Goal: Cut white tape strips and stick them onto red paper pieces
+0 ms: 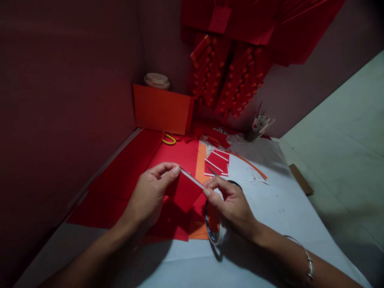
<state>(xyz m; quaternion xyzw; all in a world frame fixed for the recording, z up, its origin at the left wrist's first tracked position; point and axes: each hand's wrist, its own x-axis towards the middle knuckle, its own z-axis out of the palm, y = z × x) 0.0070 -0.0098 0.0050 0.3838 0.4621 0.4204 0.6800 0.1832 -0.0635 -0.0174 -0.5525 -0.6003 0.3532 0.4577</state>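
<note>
Between my hands hangs a piece of red paper with a white strip along its upper edge. My left hand pinches the strip's left end between thumb and forefinger. At the right end, the fingertips of my right hand grip the same edge. Below the right hand a roll of tape stands on the table, partly hidden. Scissors with a dark handle lie behind that hand, one pointed blade showing. Small red pieces with white strips lie overlapped just beyond.
Large red sheets cover the table's left side, with an orange sheet among them. Yellow-handled scissors rest near an upright orange card. A cup of pens stands at the back right. Red paper rolls hang above.
</note>
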